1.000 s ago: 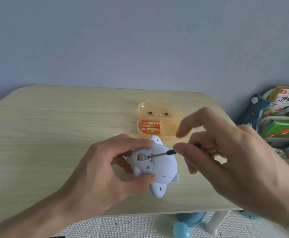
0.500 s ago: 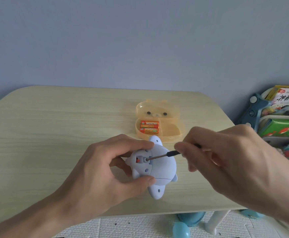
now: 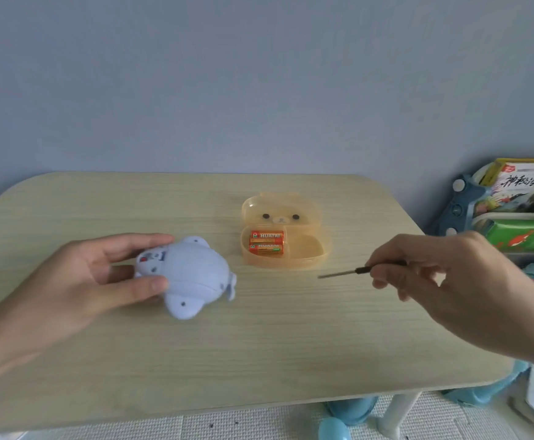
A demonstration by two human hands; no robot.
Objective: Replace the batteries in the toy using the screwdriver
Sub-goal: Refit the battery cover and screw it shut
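Currently, head view only. The toy is being held belly-up on the table at about 9 o'clock, well apart from the screwdriver. The left hand is being closed on the toy, thumb and fingers pinching the end where an opened battery bay appears to show red. The screwdriver is being pinched by the right hand at 3 o'clock, long axis near-horizontal, tip pointing toward 9 o'clock and clear of everything. Spare batteries are lying in the open orange case, between both hands, nearer 12 o'clock. Judged: the batteries are being approached next; the right hand is nearer.
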